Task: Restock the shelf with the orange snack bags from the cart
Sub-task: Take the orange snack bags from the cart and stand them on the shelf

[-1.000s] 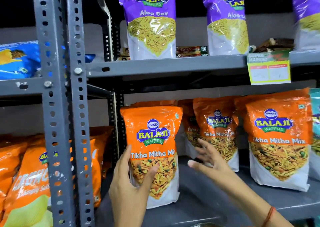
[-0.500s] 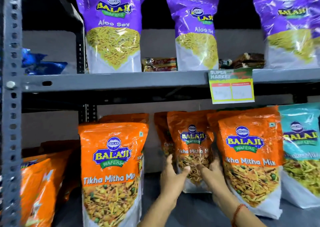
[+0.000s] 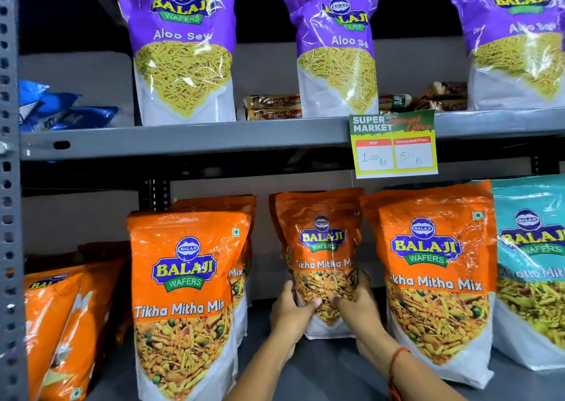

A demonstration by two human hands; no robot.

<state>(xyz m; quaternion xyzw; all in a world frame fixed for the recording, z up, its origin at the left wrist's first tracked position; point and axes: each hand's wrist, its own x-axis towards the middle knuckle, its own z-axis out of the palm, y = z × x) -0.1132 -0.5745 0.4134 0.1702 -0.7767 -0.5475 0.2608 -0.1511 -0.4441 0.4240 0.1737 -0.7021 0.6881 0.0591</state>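
Note:
Three orange Tikha Mitha Mix bags stand upright on the grey lower shelf (image 3: 330,370). The middle bag (image 3: 321,241) sits farther back, and both hands grip its lower part. My left hand (image 3: 290,312) wraps its left side with the thumb on the front. My right hand (image 3: 357,305) holds the right side, a red thread on the wrist. A larger-looking left orange bag (image 3: 183,278) stands near the front edge with more orange bags behind it. The right orange bag (image 3: 431,266) stands beside my right forearm. The cart is out of view.
Purple Aloo Sev bags (image 3: 183,48) and biscuit packs (image 3: 272,107) fill the upper shelf, with a price tag (image 3: 394,146) hanging from its edge. A teal bag (image 3: 532,263) stands at far right. A perforated grey upright (image 3: 9,186) and other orange packs (image 3: 61,324) are at left.
My left hand let go of the front-left bag, and both hands reached back and closed on the middle bag. The view shifted right and closer.

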